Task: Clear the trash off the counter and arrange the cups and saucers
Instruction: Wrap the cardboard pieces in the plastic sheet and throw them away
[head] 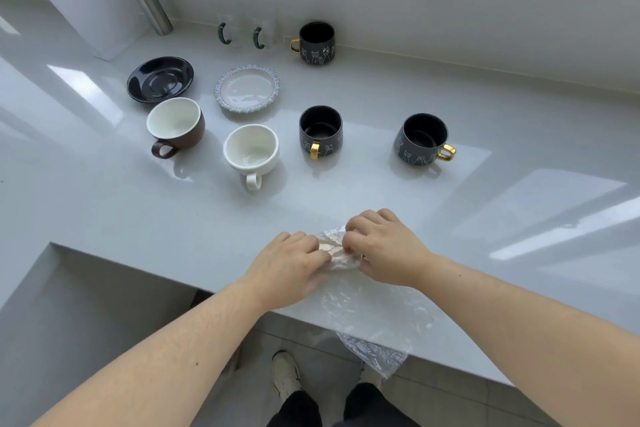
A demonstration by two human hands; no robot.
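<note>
Status: trash step in progress, not complete. Both hands are at the near edge of the table [104, 204]. Left hand [289, 269] and right hand [384, 250] have fingers curled in, pinching and bunching the top of a clear plastic sheet [367, 312]. The crumpled wad sits between the two hands; the rest of the sheet lies flat toward the person and hangs over the table edge. The sheet is still touching the table, so nothing is binned yet. No bin in view.

Crockery, approx. layout, appears untouched:
- black saucer [160, 79] back left, bare.
- white saucer [247, 88] beside it, bare.
- brown cup [175, 126] just in front of the black saucer, on the table, not on it.
- white cup [251, 151] in front of the white saucer, also on the table.
- 3 dark cat mugs w/ gold handles: one near the wall [316, 43], one mid-table [321, 132], one to the right [423, 139], well apart.
- 2 glass mugs [242, 32] w/ green handles by the wall; hard to make out.

Judgement: early stage. Left to do: finish balling the sheet, dispose of it, then seat cups on saucers and group the mugs. No other trash visible on the table.
</note>
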